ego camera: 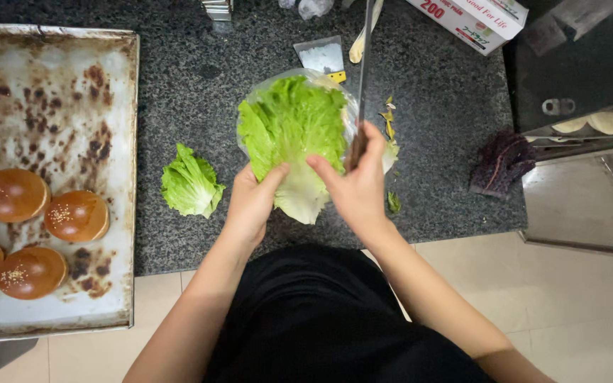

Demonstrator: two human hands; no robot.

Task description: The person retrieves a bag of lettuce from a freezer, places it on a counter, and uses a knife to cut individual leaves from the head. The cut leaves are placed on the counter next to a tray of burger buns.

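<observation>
A big green lettuce leaf (pixel 294 135) is spread over a clear bowl (pixel 349 117) on the dark granite counter. My left hand (pixel 253 202) grips the leaf's pale lower edge with thumb and fingers. My right hand (pixel 356 181) pinches the same leaf at its right side and also holds a long knife (pixel 365 64) whose blade points away from me, up the frame. A smaller torn piece of lettuce (pixel 190 183) lies on the counter to the left of my left hand.
A stained baking tray (pixel 58 85) at the left carries several sesame buns (pixel 76 215). Leaf scraps (pixel 389 124) lie right of the bowl. A dark purple cloth (pixel 499 163), a white box (pixel 473 20) and a steel cabinet (pixel 583 177) stand to the right.
</observation>
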